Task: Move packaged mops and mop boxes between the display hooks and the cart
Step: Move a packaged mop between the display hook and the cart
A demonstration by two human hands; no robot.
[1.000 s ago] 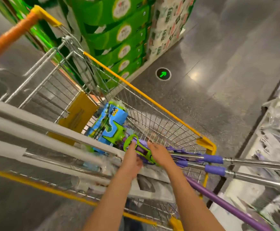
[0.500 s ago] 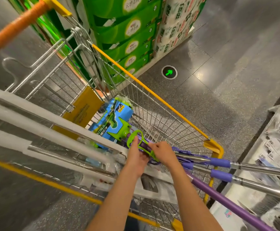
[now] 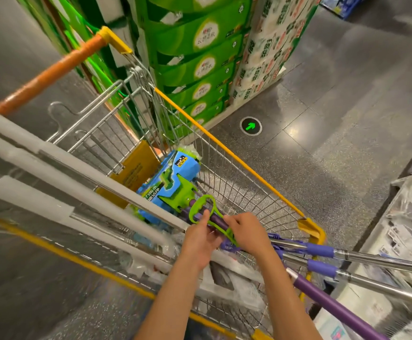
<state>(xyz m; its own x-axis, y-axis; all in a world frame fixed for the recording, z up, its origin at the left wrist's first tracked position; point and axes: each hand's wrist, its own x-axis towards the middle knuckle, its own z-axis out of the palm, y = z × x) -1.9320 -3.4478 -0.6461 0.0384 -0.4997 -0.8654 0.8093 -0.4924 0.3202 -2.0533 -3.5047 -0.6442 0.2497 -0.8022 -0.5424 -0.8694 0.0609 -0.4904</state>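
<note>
Change: both hands have closed onto the green wringer loop (image 3: 206,215) | left hand (image 3: 200,239), right hand (image 3: 247,233) pinch it | packaged mop (image 3: 173,182) lies in cart (image 3: 236,160) | lift-out likely imminent.

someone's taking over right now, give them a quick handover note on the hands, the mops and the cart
Left hand and right hand both grip the green lever on a purple-handled mop lying in the cart.
Its blue-packaged head rests deep in the basket; the handles stick out over the front rim.
Done: several mops sit in the cart.
Left: lift this mop out or settle it; display hooks are not in view.
</note>
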